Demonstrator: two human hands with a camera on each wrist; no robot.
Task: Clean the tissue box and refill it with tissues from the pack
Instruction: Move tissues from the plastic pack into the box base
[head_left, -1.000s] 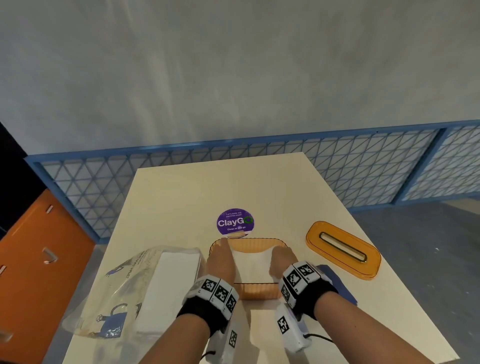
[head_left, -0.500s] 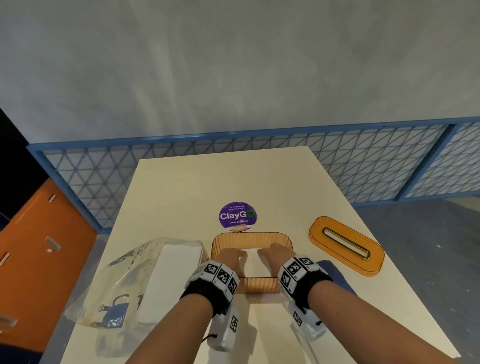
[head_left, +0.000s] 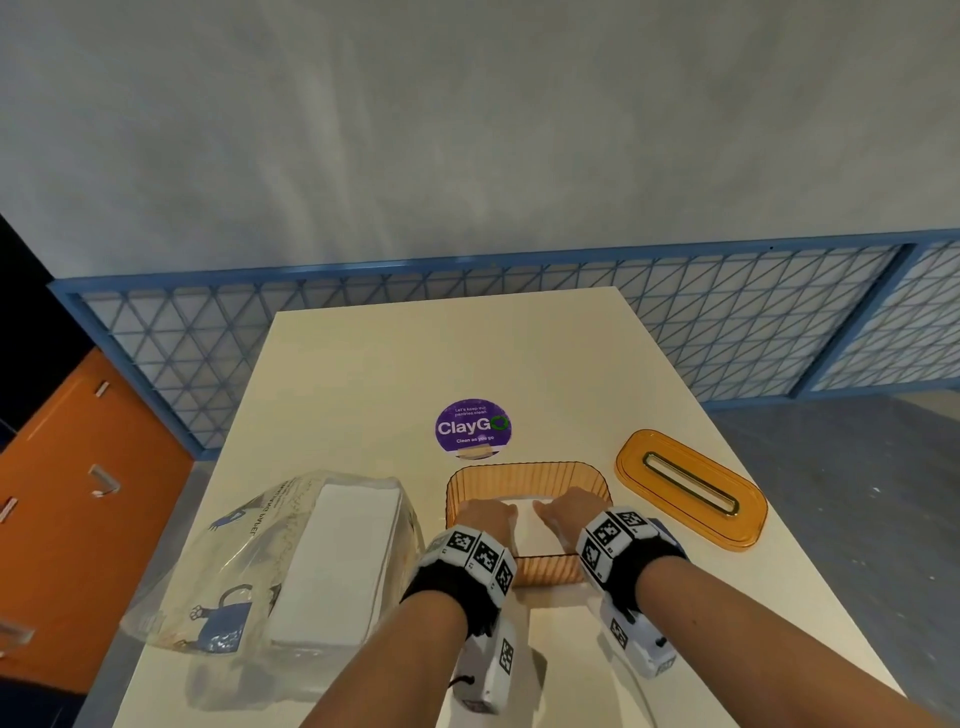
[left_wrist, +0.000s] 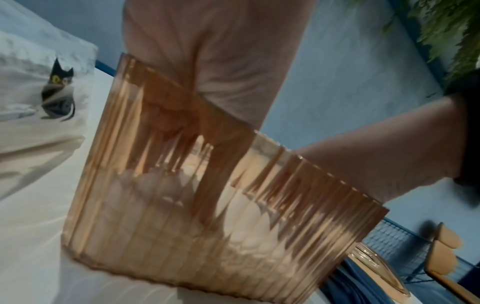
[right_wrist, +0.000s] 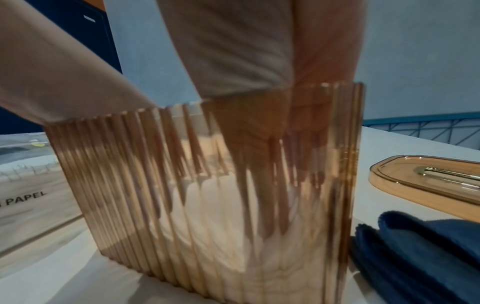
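The amber ribbed tissue box (head_left: 527, 470) stands lidless on the table in front of me. Both my hands reach down into it: the left hand (head_left: 489, 515) at its left side, the right hand (head_left: 569, 512) at its right. Between them lies a white stack of tissues (head_left: 525, 522), low inside the box. Through the ribbed wall (left_wrist: 155, 236) the fingers look straight, pointing down onto the tissues. The right wrist view shows the same through the box wall (right_wrist: 182, 226). The opened tissue pack (head_left: 291, 561) lies left of the box.
The amber lid (head_left: 691, 488) with its slot lies to the right of the box. A folded blue cloth (right_wrist: 415, 246) sits right beside the box, near my right wrist. A purple sticker (head_left: 472, 427) marks the table behind the box.
Both hands have sunk deeper into the box with the tissue stack, which now lies lower inside it and shows less between the hands.
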